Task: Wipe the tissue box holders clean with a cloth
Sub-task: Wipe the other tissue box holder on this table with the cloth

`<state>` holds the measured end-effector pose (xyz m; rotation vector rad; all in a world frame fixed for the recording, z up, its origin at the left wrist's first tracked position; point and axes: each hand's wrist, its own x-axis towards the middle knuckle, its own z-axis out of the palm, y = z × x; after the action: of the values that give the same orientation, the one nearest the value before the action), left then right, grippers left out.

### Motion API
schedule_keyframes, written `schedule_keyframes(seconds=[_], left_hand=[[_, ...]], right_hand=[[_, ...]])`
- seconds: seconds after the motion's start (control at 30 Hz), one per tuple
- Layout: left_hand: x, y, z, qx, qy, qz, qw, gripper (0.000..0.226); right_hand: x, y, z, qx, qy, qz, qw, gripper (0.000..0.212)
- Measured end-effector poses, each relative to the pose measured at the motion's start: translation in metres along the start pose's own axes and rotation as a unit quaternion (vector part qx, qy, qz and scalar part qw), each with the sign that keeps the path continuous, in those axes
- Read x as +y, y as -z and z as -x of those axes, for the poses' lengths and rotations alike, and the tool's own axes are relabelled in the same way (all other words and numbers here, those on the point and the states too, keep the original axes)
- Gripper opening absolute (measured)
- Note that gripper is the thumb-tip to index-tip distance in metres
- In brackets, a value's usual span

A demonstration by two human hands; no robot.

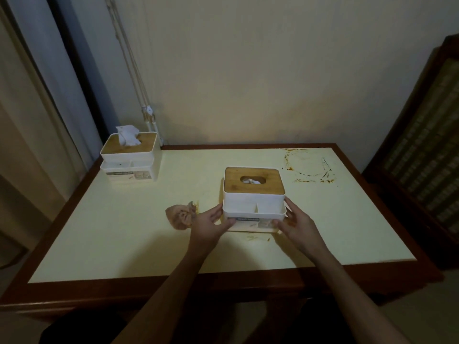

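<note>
My two bare forearms reach in from the bottom edge, and at their ends my left hand (211, 223) and right hand (294, 222) clasp the near tissue box holder (253, 198), a white plastic box with a light wooden lid and an oval slot. The left fingers curl onto its left side with the thumb on the front label; the right hand mirrors this on the right side. The holder sits near the middle of the cream-topped table with a dark wooden rim (111, 244). Just left of my left hand lies a crumpled pinkish-brown cloth (180, 216), apart from the box. A second white holder with wooden lid (130, 157), tissue sticking up, stands at the far left corner. Brown stains (309, 167) mark the tabletop beyond the right hand.
</note>
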<state>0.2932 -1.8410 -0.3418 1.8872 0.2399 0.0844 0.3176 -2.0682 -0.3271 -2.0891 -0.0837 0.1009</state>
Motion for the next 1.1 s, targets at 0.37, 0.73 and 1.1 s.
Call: schedule_keyframes(seconds=[0.37,0.73,1.1], left_hand=[[0.066,0.033,-0.039,0.056,-0.032,-0.059,0.996,0.037],[0.057,0.033,-0.066,0.026,0.005,0.009,1.0,0.04],[-0.052,0.067,-0.037,0.052,-0.036,-0.364,0.929,0.018]], right_hand=[[-0.062,0.02,-0.027,0.013,0.027,0.085,0.996,0.043],[-0.058,0.019,-0.059,0.035,-0.013,0.136,0.99,0.057],[-0.068,0.023,-0.067,-0.036,0.107,0.27,0.956,0.043]])
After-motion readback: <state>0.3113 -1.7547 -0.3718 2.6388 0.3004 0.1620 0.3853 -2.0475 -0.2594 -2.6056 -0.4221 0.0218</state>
